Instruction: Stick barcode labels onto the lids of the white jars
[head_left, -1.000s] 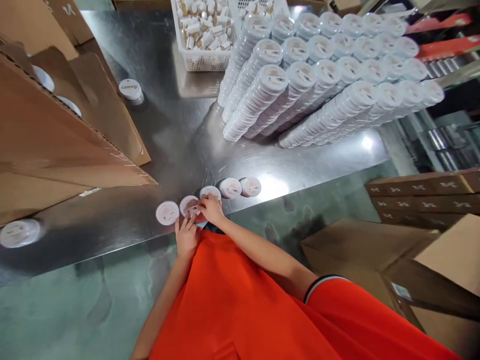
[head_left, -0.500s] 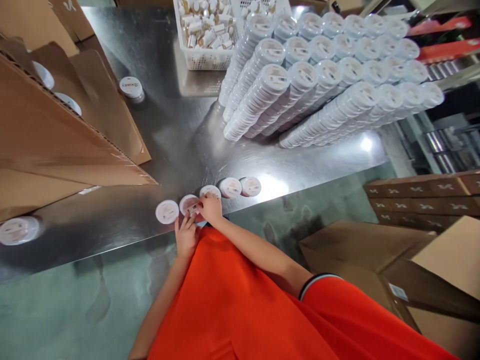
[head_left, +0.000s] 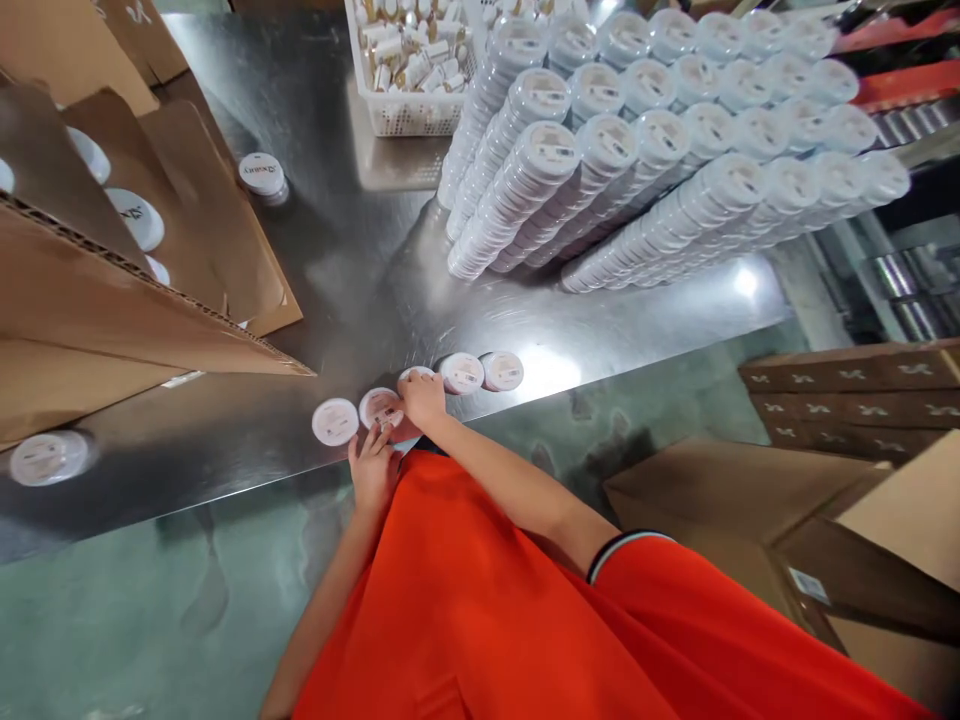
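Several round white jars with printed labels on top stand in a row along the near edge of the metal table. My left hand [head_left: 371, 473] is open, its fingers spread at the near rim of the second jar [head_left: 379, 408] from the left. Bent over the third jar [head_left: 415, 374], my right hand [head_left: 424, 402] is closed, fingers together; it covers most of that jar, and what the fingertips hold is hidden. To the left of my hands is the end jar [head_left: 335, 422]. Two more jars, a fourth [head_left: 462, 373] and a fifth [head_left: 502, 371], stand to the right.
Tall stacks of white jars [head_left: 551, 150] fill the table's back right. Behind is a white basket [head_left: 416, 118] of small bottles. An open carton [head_left: 135, 320] with jars stands left, near a lone jar [head_left: 262, 175] and another jar [head_left: 49, 458]. Cartons [head_left: 855, 390] stand on the right.
My right hand's fingertips have drawn back from the second jar's label toward the third jar, showing more of the second. My left hand stays almost in place. The view has shifted slightly.
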